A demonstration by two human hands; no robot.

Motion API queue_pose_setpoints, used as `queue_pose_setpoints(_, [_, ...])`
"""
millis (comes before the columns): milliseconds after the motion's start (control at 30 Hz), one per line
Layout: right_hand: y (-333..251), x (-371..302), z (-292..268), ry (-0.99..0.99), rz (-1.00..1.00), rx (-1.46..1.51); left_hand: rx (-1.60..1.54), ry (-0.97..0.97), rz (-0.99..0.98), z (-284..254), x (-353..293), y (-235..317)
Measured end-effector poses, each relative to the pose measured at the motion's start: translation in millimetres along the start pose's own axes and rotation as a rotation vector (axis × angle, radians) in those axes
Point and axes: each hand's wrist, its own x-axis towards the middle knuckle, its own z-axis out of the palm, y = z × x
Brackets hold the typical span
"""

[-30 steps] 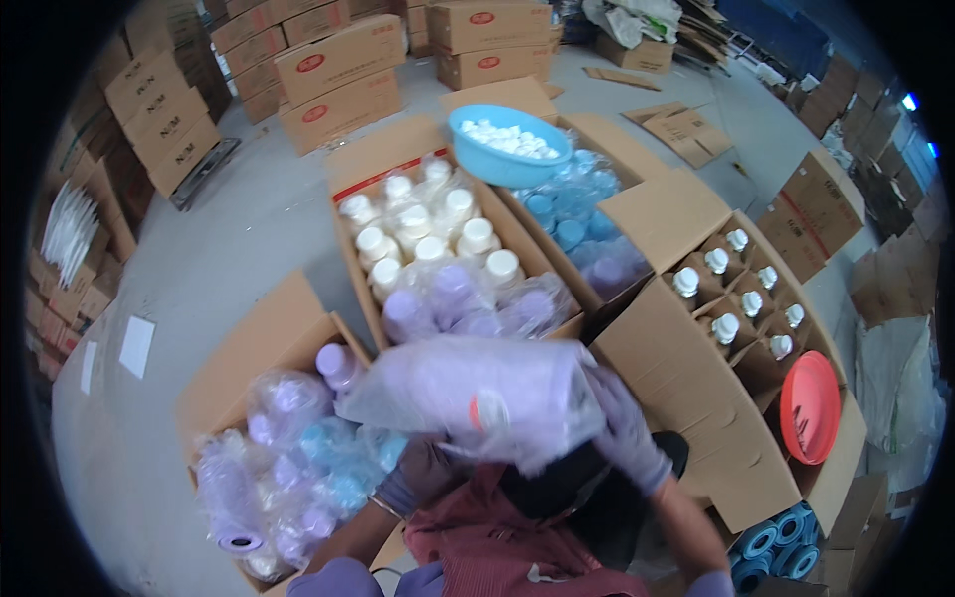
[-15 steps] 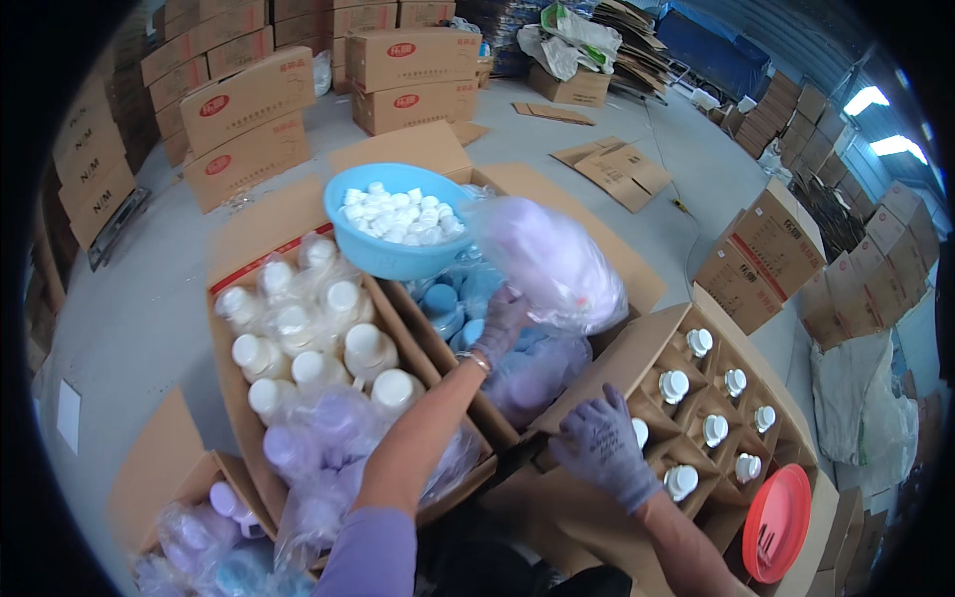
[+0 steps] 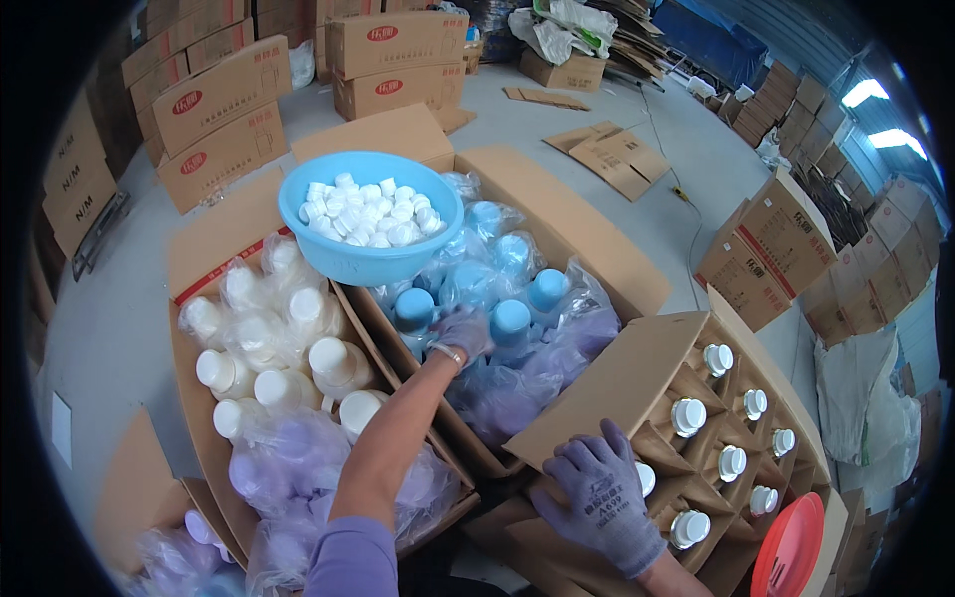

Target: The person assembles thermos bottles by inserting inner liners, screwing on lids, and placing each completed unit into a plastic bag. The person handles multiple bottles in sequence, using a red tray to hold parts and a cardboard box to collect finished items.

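My left hand (image 3: 463,334), in a grey-purple glove, reaches among blue bottles (image 3: 510,320) wrapped in clear plastic in the middle carton. Its fingers are blurred, and whether they grip a bottle cannot be made out. Bagged purple bottles (image 3: 512,403) lie at the near end of the same carton. My right hand (image 3: 602,500), gloved alike, rests with fingers spread at the edge of a flap (image 3: 607,388) on the right carton. Inside that carton, white-capped bottles (image 3: 732,463) stand in cardboard dividers.
A blue basin (image 3: 373,261) of white caps (image 3: 373,211) sits across the far ends of two cartons. Cream bottles (image 3: 284,388) fill the left carton, with bagged purple ones nearer me. A red round lid or dish (image 3: 791,547) lies at lower right. Stacked cartons (image 3: 398,45) stand behind.
The bag of purple bottles raised over the middle carton is down, uncovering the blue bottles. My left hand moved left and lower; my right hand shifted slightly nearer me.
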Motion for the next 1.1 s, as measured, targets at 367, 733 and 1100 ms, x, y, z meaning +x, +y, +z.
queue_pose_setpoints(367, [10, -10, 5, 0.022, 0.014, -0.049, -0.568, -0.023, 0.398, -259, -206, 85])
queue_pose_setpoints(733, [-48, -125, -97, 0.609, 0.192, 0.454, -0.780, 0.373, 0.739, -149, -253, 57])
queue_pose_setpoints(1100, [62, -338, -105, 0.290, 1.190, -0.799, 0.215, 0.194, -0.049, 28, -73, -40])
